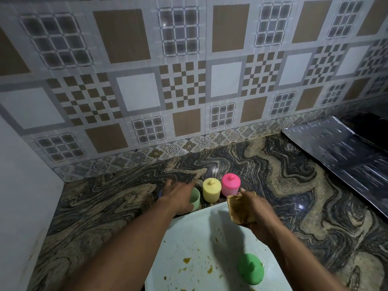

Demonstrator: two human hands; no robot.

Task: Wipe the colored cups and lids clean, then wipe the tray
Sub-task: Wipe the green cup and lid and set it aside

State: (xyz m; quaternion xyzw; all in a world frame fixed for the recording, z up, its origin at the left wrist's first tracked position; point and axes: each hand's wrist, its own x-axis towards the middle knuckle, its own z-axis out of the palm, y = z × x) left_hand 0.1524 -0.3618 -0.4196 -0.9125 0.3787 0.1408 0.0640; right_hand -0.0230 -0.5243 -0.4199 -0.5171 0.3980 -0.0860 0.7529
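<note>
A pale tray (pixel 189 238) with brown food stains lies on the counter in front of me. A green lid (pixel 251 268) rests on its near right part. Behind the tray's far edge stand a pale green cup (pixel 194 198) without a lid, a yellow cup (pixel 211 190) with its lid on, and a pink cup (pixel 230 184) with its lid on. My left hand (pixel 178 194) is spread over the green cup's left side, fingers apart and stretched forward, touching the cup. My right hand (pixel 255 208) hovers above the tray's far right corner, shut on a stained brown cloth (pixel 237 208).
The swirled granite counter (pixel 283 185) runs back to a tiled wall (pixel 189 80). A dark shiny sheet (pixel 336 152) lies at the right on the counter. A white side wall (pixel 21 196) closes off the left. A small blue bit (pixel 160 194) peeks out beside my left hand.
</note>
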